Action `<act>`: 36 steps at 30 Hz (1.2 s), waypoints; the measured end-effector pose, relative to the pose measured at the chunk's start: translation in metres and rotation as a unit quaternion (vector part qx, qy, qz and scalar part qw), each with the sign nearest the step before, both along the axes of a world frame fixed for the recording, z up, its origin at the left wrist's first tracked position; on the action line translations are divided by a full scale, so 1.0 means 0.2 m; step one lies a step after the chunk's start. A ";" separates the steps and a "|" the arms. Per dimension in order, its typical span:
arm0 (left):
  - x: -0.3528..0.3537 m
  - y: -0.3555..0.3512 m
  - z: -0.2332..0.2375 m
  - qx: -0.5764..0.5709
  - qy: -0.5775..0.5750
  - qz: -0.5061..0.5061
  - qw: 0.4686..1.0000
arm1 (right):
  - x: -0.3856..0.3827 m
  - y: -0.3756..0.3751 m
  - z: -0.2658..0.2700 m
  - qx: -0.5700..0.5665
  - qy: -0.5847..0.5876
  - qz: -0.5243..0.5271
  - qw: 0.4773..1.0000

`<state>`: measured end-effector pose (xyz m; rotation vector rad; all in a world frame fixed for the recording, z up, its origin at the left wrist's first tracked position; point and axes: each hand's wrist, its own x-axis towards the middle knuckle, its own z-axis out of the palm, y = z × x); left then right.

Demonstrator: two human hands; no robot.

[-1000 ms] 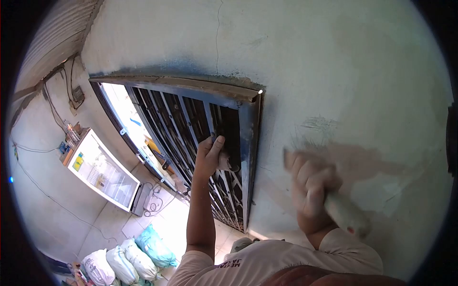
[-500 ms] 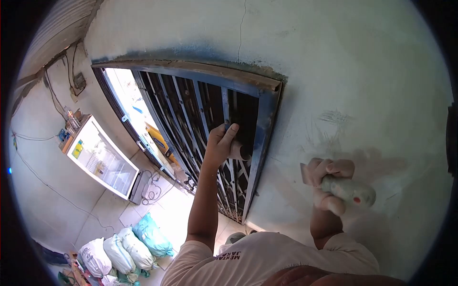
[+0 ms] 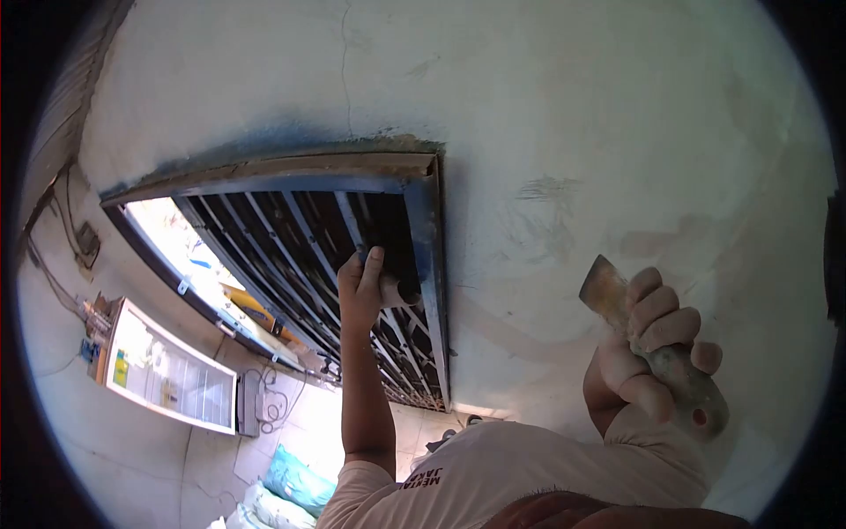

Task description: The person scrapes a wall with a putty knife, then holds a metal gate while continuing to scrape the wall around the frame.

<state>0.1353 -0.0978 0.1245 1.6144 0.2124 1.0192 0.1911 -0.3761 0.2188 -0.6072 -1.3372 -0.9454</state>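
The right hand [image 3: 656, 339] is closed firmly around the handle of a putty scraper [image 3: 608, 293], whose blade angles up and to the left in front of the plastered wall [image 3: 538, 97]; contact between blade and wall cannot be determined. The left hand [image 3: 357, 286] is curled around a pale rounded object [image 3: 398, 292], too obscured to identify, in front of the folding metal gate [image 3: 295, 220]. Beyond, a glass-front cabinet [image 3: 172, 370] stands near tied bags [image 3: 298, 480].
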 end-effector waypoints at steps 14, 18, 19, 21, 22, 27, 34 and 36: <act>-0.05 0.02 0.02 -0.002 0.023 -0.053 0.998 | 0.27 -0.01 0.02 -0.086 -0.143 -0.137 0.976; -0.02 0.05 -0.03 -0.005 0.007 -0.054 0.998 | 0.19 -0.02 0.06 -0.165 -0.121 -0.176 0.963; -0.01 0.05 -0.04 -0.007 -0.004 -0.055 0.998 | 0.18 -0.02 0.06 -0.183 -0.117 -0.188 0.958; 0.00 0.06 -0.05 -0.013 -0.029 -0.053 0.998 | 0.16 -0.02 0.10 -0.211 -0.131 -0.228 0.941; -0.02 0.06 -0.03 -0.009 0.018 -0.044 0.999 | 0.15 -0.01 0.14 -0.220 -0.148 -0.255 0.930; -0.03 0.07 -0.03 -0.007 0.043 -0.036 0.998 | -0.01 -0.06 0.18 -0.187 -0.140 -0.321 0.918; -0.05 0.07 -0.01 -0.026 0.052 -0.059 0.997 | 0.00 0.04 -0.14 0.000 -0.142 -0.336 0.931; -0.06 0.07 0.00 -0.033 0.054 -0.073 0.995 | 0.14 0.12 -0.19 -0.070 -0.088 -0.360 0.926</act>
